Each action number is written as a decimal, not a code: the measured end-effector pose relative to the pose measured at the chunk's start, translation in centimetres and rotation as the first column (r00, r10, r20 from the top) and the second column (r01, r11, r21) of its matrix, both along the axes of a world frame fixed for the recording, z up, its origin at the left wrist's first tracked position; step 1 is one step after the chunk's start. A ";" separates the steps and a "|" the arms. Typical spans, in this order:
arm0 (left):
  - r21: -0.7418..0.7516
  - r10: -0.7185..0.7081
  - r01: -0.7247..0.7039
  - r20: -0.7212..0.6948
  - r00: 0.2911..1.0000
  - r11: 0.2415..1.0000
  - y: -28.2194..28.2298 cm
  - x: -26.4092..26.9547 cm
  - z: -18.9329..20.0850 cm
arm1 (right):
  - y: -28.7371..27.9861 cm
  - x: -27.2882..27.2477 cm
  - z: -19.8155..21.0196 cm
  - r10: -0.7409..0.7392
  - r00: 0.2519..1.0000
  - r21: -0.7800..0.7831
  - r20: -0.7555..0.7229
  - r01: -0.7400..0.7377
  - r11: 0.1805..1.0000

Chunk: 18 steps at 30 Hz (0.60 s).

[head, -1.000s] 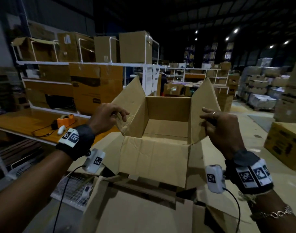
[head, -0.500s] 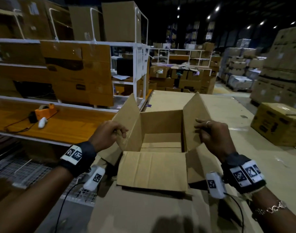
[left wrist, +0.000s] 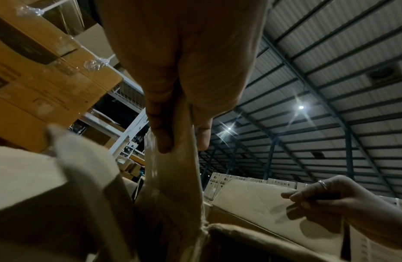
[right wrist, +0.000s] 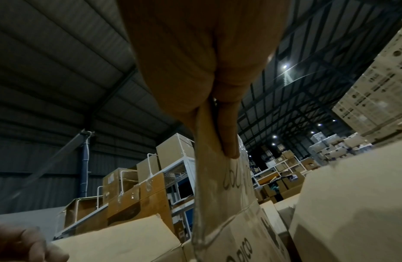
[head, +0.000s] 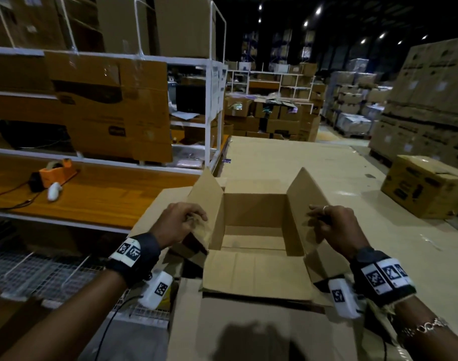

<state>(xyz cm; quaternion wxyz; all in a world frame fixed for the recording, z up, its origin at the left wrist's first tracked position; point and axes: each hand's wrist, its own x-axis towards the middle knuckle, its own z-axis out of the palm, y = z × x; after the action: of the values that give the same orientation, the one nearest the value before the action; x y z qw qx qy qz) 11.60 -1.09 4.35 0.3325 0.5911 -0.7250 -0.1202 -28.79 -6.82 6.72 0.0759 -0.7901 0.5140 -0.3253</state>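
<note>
Your left hand [head: 178,225] pinches the upright left flap [head: 207,194] at its edge, your right hand [head: 337,227] the right flap [head: 306,194] — fingers [left wrist: 164,138] curled round both. The open cardboard box [head: 254,204] seems to rest on the cardboard-covered surface [head: 274,157], base hidden — near flap [head: 256,277] folded toward you, surface running wide beyond.

The head view looks forward and down from above on the open cardboard box [head: 254,269] at mid-frame, both forearms [head: 66,316] entering from the lower corners. The 2 wrist views sit very close under the left hand [head: 178,225] and right hand [head: 334,225], facing up along the fingers [left wrist: 164,134] toward the warehouse roof [left wrist: 330,70]. All 3 share the box's side flaps [head: 207,199]; each wrist view catches the opposite hand in a lower corner
</note>
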 end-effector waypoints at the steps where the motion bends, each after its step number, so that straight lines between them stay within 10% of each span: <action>1: 0.008 0.006 -0.005 -0.027 1.000 1.000 0.0 0.2 -0.6 | 0.1 0.0 -0.4 -0.005 1.000 0.010 0.007 0.005 1.000; 11: -0.017 0.080 -0.086 -0.228 0.970 0.996 -0.9 2.4 -3.7 | 0.1 -1.7 -3.3 -0.140 0.986 0.101 0.092 0.130 0.986; 15: 0.007 0.211 -0.211 0.001 0.978 0.978 -0.9 2.3 -4.1 | 0.0 -2.1 -3.7 -0.187 0.981 0.136 -0.056 0.193 0.972; 18: -0.027 0.300 -0.304 0.270 0.915 0.952 -0.4 1.2 -4.2 | 0.3 -1.8 -3.5 -0.258 0.866 0.094 -0.429 0.326 0.941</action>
<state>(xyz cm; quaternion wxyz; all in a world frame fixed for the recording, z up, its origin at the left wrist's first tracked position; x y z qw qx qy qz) 12.85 -1.52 0.19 0.2402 0.7093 -0.6626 0.0087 -30.62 -6.57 3.19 -0.0196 -0.7445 0.6571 -0.1165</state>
